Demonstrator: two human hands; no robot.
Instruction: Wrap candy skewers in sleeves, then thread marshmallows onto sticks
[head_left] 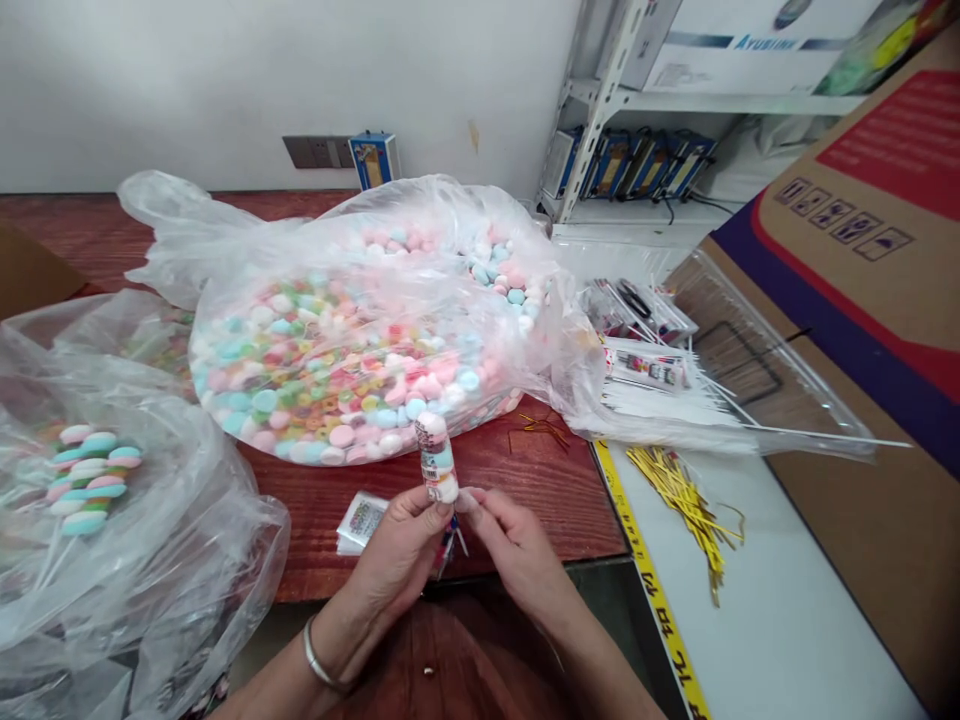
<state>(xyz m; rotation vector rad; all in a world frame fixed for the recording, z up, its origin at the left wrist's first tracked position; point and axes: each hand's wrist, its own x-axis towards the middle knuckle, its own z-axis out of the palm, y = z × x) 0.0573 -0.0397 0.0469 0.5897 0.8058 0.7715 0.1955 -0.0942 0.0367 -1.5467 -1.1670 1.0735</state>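
Note:
A candy stick of stacked pastel discs in a clear wrapper stands upright between my hands. My left hand, with a silver bangle at the wrist, pinches the wrapper's base from the left. From the right, my right hand pinches the same base with its fingertips. Both hands hover over the near edge of the red-brown table. Just behind the stick lies a big clear bag of loose pastel candies.
A clear bag at the left holds finished candy sticks. Small printed wrappers lie by my left hand. Yellow twist ties lie on a white surface at right, behind them white sticks in plastic. A cardboard box stands at far right.

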